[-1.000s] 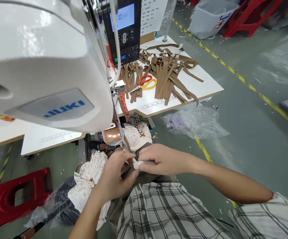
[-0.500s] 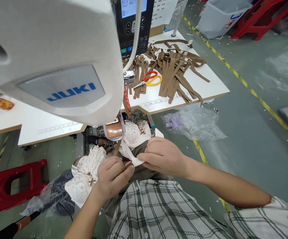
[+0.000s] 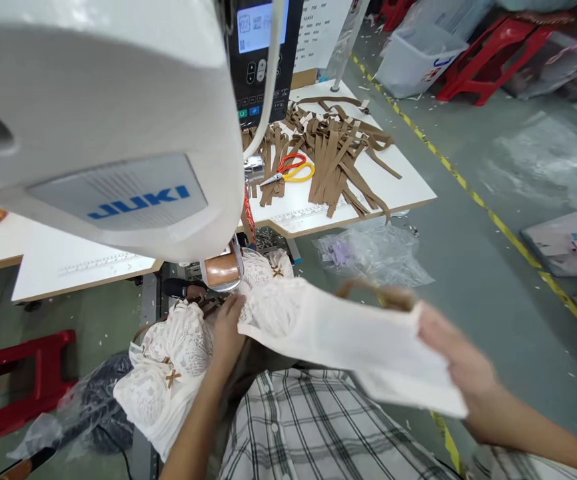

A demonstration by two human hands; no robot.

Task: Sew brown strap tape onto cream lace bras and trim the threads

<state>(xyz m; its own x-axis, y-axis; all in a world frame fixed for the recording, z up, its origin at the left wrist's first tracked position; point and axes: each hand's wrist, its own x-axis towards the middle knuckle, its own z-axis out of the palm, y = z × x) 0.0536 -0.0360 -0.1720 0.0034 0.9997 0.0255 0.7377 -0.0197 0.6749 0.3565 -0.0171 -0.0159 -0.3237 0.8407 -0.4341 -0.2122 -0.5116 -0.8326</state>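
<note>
A white lace bra [image 3: 348, 330] stretches across my lap, its lace cup to the left and its smooth wing pulled out to the right. My right hand [image 3: 461, 353], blurred by motion, is closed on the wing's end. A brown strap [image 3: 388, 297] curves above the wing, also blurred. At the cup's left edge, just below the sewing machine's clamp [image 3: 222, 270], my left hand [image 3: 227, 333] has its fingers curled against the bra; the fingertips are partly hidden. More white lace bras with brown bows [image 3: 156, 387] lie in a heap left of this hand.
The sewing machine head [image 3: 118, 120] overhangs the upper left, beside a control panel [image 3: 263, 67]. On the white table [image 3: 408, 180] lie brown straps [image 3: 333, 153] and red-and-yellow scissors [image 3: 291, 170]. A red stool [image 3: 23, 380] stands at left; plastic bags [image 3: 378, 253] lie on the floor.
My right hand has swung right, drawing the bra's wing out flat across my lap. My left hand has moved slightly up, closer to the clamp. The whole view has shifted a little.
</note>
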